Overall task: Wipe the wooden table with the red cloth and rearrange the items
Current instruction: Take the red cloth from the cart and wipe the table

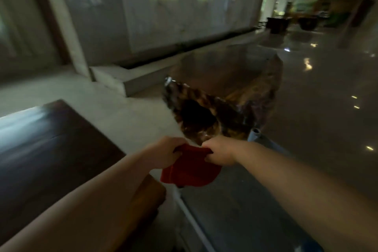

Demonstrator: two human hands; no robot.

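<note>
The red cloth (189,170) hangs in front of me, held up by its top edge. My left hand (166,152) grips its left corner and my right hand (219,150) grips its right corner. Beyond the hands stands a large wooden table (235,80) made from a rough tree slab, with a glossy top and a gnarled, dark near end (196,114). The picture is blurred, and I can make out no items on the slab's top.
A dark polished wooden surface (47,141) lies at the left. A low grey stone ledge (131,80) runs along the wall. A white rod (192,219) crosses below the cloth, with a pale cylinder (254,134) by my right wrist. Shiny floor (327,108) stretches right.
</note>
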